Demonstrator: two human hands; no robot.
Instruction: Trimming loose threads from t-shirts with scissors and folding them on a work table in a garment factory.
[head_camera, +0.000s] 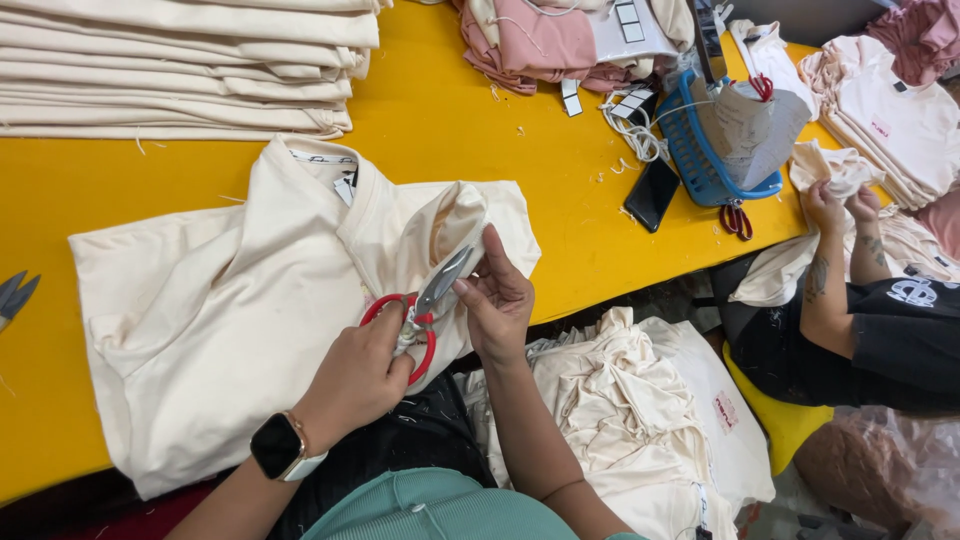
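Observation:
A cream shirt (220, 300) lies spread on the yellow table (450, 120), its collar toward the far side. My left hand (355, 375), with a black smartwatch on its wrist, is shut on red-handled scissors (425, 300), whose metal blades point up and to the right. Against the blades, my right hand (497, 300) pinches a raised fold of the shirt's sleeve (455, 225). Both hands are at the shirt's near right corner, by the table's front edge.
Folded cream garments (180, 65) are stacked at the far left and pink ones (545, 45) at the far middle. Further right are a blue basket (700, 165), a black phone (652, 193) and small red scissors (737, 220). Another person's hands (835, 205) hold cream cloth. Crumpled cream shirts (620, 410) are piled below.

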